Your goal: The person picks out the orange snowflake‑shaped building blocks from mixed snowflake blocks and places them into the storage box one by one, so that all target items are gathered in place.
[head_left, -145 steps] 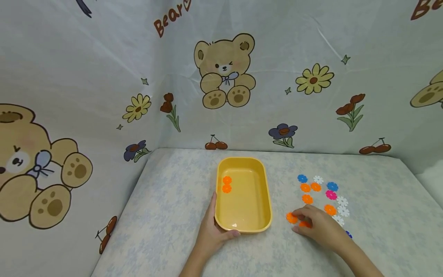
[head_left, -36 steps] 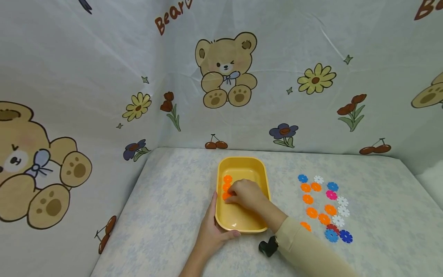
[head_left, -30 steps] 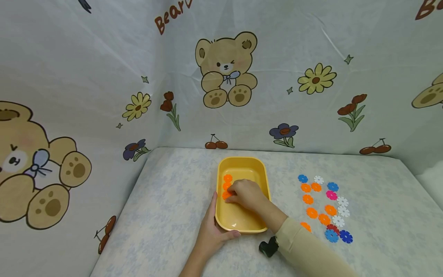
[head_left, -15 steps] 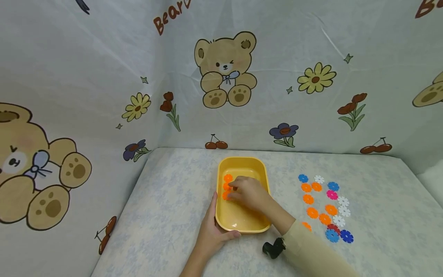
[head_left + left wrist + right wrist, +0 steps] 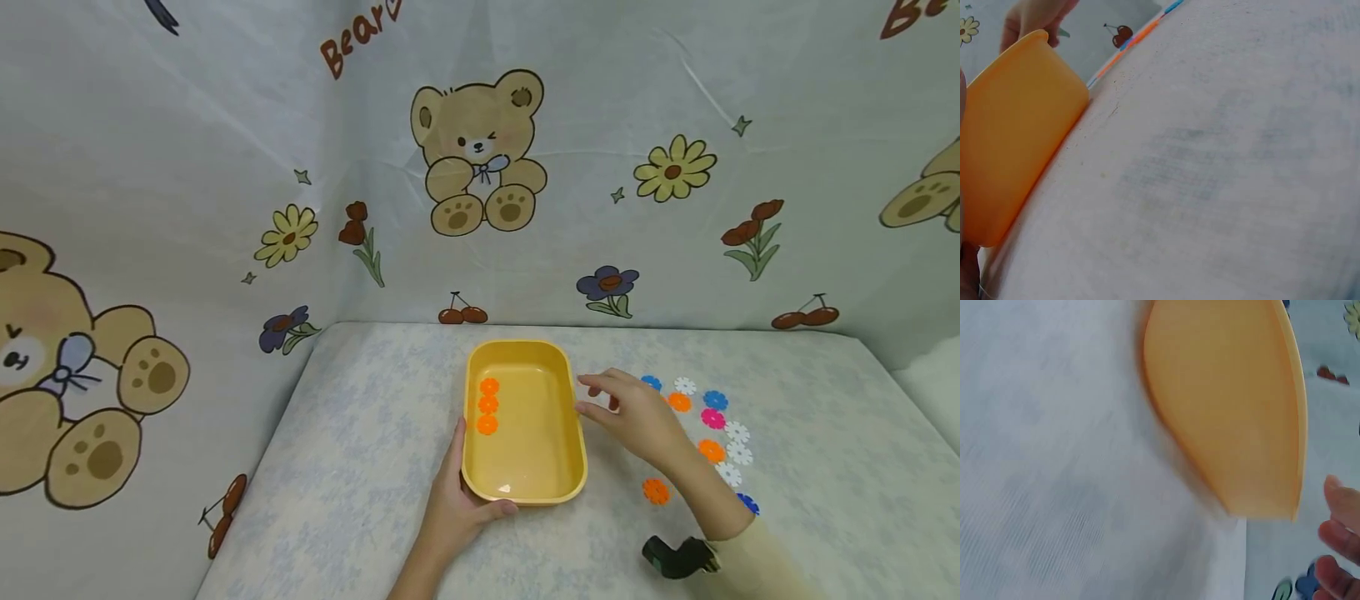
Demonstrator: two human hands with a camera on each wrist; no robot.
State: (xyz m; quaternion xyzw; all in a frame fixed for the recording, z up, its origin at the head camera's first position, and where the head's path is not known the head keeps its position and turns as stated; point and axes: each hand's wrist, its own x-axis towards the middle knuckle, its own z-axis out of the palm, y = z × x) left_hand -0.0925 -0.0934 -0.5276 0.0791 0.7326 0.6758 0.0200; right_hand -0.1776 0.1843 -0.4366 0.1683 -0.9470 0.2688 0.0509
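A yellow plastic tray (image 5: 525, 467) sits on the table, with three orange flower-shaped pieces (image 5: 488, 405) lined up in a column along its left side. My left hand (image 5: 459, 508) grips the tray's near left corner, thumb at the front edge and fingers along the left wall. Just past the tray's right wall, my right hand (image 5: 637, 412) is in the air with parted, slightly bent fingers and nothing between them. In the right wrist view its fingertips (image 5: 1335, 534) show beside the tray's outer wall (image 5: 1229, 394).
Right of the tray lie loose flower pieces: orange (image 5: 656, 492), white (image 5: 738, 452), blue (image 5: 716, 400) and pink (image 5: 713, 418), some hidden under the right forearm. A black device (image 5: 675, 557) is on the right wrist. A bear-print cloth (image 5: 555, 275) hangs behind the table.
Since the oldest frame, a third orange flower piece has been added to the column in the tray. My right hand has let go and moved out rightward; the left hand keeps its grip.
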